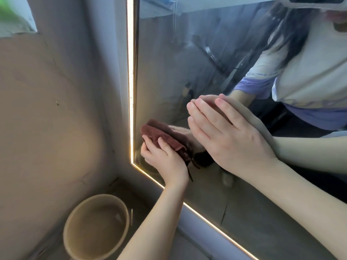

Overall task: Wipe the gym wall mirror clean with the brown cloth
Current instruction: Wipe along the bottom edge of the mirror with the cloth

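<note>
A person's left hand [165, 160] grips the bunched brown cloth [161, 135] and presses it to the gym wall mirror [187, 62] near its lower-left corner, just beside the glowing edge strip [130, 72]. The right hand [225, 132] lies flat on the glass, fingers straight and together, holding nothing. A beige bucket [105, 196] stands on the floor below.
</note>
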`<act>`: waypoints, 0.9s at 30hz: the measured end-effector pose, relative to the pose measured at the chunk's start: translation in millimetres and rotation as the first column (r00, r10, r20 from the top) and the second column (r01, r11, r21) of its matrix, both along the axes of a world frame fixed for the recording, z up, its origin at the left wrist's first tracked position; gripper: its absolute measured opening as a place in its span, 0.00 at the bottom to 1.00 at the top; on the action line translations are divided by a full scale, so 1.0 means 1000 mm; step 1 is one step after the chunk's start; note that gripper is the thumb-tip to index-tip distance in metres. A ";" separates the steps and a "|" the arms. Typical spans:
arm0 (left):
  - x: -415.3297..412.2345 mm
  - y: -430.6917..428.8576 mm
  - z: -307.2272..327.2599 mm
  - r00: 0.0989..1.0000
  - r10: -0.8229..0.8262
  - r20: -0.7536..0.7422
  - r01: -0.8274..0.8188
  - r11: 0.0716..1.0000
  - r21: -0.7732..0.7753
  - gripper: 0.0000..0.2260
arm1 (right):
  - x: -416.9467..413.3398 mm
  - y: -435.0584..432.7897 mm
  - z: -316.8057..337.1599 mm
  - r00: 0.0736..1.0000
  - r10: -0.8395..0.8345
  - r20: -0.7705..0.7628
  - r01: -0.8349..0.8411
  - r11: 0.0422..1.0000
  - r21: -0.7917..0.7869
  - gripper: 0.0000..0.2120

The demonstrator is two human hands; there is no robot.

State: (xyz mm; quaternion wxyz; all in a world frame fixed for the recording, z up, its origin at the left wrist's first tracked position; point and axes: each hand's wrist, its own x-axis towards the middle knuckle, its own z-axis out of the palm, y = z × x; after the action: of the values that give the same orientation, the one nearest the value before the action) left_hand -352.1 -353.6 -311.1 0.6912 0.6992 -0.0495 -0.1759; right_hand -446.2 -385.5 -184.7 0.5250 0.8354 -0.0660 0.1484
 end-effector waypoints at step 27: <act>0.015 0.010 0.016 0.984 -0.119 -0.132 0.124 0.992 0.025 0.24 | 0.000 0.001 0.000 0.999 -0.037 -0.014 0.037 0.999 -0.009 0.19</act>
State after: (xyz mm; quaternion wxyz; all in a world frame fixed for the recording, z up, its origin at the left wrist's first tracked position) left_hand -337.6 -343.9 -295.3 0.6692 0.6934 -0.0439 -0.2637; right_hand -445.9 -384.2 -184.7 0.5317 0.8329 -0.0771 0.1329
